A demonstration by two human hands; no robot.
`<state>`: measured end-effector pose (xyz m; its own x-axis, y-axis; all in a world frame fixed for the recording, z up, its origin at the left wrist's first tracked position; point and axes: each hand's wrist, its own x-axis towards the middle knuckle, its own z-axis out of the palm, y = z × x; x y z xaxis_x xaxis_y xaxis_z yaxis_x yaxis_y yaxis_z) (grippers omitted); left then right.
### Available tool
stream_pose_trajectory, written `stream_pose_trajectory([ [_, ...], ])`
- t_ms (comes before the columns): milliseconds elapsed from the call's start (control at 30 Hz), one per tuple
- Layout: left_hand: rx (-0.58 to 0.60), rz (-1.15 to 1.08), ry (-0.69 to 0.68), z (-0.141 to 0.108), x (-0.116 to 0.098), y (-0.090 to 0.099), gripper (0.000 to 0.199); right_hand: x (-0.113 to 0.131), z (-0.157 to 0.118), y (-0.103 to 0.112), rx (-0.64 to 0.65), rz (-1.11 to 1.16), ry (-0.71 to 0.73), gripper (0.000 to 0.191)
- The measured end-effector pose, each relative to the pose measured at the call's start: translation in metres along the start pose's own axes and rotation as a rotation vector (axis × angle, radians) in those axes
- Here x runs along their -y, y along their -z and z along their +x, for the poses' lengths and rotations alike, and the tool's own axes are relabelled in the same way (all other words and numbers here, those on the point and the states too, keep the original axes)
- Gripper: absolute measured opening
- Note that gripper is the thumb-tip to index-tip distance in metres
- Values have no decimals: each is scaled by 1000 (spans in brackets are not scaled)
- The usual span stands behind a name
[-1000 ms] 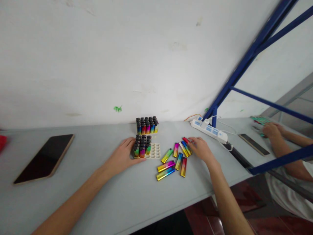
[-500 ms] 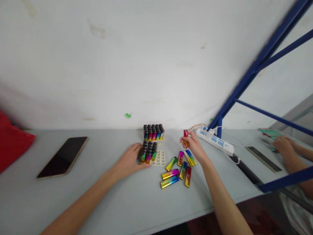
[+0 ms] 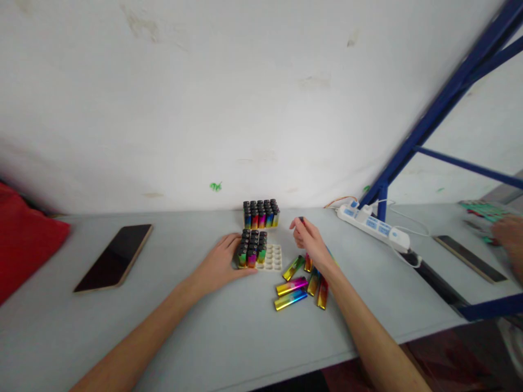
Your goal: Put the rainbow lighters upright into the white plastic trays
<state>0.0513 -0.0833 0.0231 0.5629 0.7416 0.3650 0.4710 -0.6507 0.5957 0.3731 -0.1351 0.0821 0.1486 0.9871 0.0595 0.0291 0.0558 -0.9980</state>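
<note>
My left hand (image 3: 222, 258) grips the left side of a pale tray (image 3: 277, 259) with round sockets, fingers behind and thumb along the front. Several upright black-topped lighters (image 3: 252, 248), with shiny multicoloured bodies, fill its left part; sockets show at its right. My right hand (image 3: 308, 238) is closed above the table, right of the tray. A lighter's dark end (image 3: 301, 219) pokes out of its fist; the fingers hide the rest. Below that hand lie several loose metallic lighters (image 3: 291, 299), some partly covered by my right forearm.
A second block of upright lighters (image 3: 261, 216) stands behind the tray, near the wall. A phone (image 3: 114, 258) and red cloth (image 3: 30, 234) lie left. At right are a white power strip (image 3: 373, 226), a blue metal frame (image 3: 412, 144), a dark flat bar (image 3: 469, 258) and another person's hand (image 3: 509, 235).
My right hand has moved left towards the tray and turned, so the red-and-gold lighter in it is now mostly hidden. My left hand stays on the tray. The camera view has shifted slightly.
</note>
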Motion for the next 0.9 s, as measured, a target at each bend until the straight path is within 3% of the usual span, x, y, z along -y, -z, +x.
stream_pose_trajectory([
  [67,4,5,15,0,0,1,80,0,-2,-5,27,10,-74,84],
  [167,7,16,26,-1,0,2,83,-3,-9,-15,34,-29,-124,85],
  [367,-3,15,29,-1,-2,4,85,-9,-22,-28,67,-190,-101,69],
  [567,19,14,41,0,-3,4,85,-7,-20,-28,94,-165,-91,84],
  [667,25,13,48,0,-4,4,86,-4,-23,-24,74,-254,37,78],
  [900,26,10,36,0,-8,5,84,5,-37,-9,114,-628,508,31],
])
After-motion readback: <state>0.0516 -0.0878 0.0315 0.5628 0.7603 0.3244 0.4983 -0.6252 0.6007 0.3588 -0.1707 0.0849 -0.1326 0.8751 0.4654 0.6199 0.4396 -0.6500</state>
